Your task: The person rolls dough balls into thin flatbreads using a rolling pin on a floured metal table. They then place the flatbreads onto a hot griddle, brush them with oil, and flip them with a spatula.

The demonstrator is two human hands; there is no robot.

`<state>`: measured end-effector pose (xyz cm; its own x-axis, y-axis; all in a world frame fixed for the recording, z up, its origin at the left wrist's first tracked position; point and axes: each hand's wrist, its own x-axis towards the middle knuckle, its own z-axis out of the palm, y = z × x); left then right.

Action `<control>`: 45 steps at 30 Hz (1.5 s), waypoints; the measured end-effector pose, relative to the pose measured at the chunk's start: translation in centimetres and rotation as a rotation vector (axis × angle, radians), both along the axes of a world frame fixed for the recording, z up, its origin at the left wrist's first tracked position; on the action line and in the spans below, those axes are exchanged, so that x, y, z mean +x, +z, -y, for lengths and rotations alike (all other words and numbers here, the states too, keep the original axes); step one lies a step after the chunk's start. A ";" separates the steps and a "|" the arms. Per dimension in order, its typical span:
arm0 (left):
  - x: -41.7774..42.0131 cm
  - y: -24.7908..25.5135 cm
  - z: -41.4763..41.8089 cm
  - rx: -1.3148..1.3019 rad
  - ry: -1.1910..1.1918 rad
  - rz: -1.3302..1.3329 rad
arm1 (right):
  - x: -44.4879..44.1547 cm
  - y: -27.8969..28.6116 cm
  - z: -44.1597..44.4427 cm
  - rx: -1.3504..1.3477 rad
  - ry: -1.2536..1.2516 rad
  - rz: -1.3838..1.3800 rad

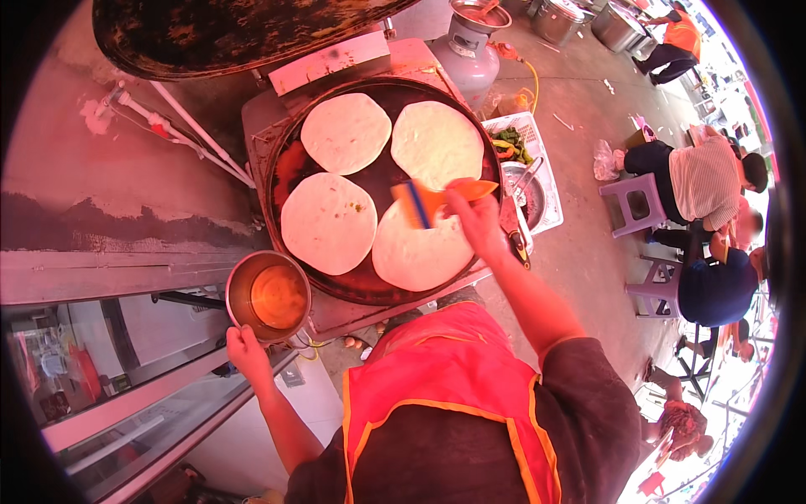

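My right hand [475, 220] grips an orange brush [422, 200] with a blue band, slightly blurred, over the two right-hand flatbreads. Its head covers part of the lower right flatbread [419, 258] and the edge of the upper right flatbread [437, 138]. An upper left flatbread [346, 133] and a lower left flatbread [329, 223] with a small dark-green speck lie beside them. All rest on a round, dark griddle [385, 165]. In my left hand [247, 353] is a metal pot [234, 293] of yellowish liquid [277, 297], held at the griddle's lower left edge.
The griddle's blackened lid [245, 31] stands raised behind it. On the right, a white plastic basket [551, 183] holds green peppers [513, 145] and a metal bowl [532, 195]. A gas cylinder [466, 69] stands beyond. Glass-sided shelving [126, 403] flanks my left. People sit on purple stools [636, 205] farther right.
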<state>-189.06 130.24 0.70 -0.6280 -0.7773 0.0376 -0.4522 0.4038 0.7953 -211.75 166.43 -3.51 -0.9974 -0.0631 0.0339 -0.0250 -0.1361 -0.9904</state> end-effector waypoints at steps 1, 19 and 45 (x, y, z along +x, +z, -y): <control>-0.4 0.2 -0.7 -0.014 -0.008 -0.015 | 1.0 2.5 1.8 -0.109 0.066 0.039; 2.6 -1.3 -16.5 0.090 0.444 -0.151 | 0.5 5.5 2.9 0.155 0.816 -0.112; 9.6 -15.4 -11.3 0.283 0.572 -0.207 | -7.9 -27.2 -39.0 1.419 -0.123 0.255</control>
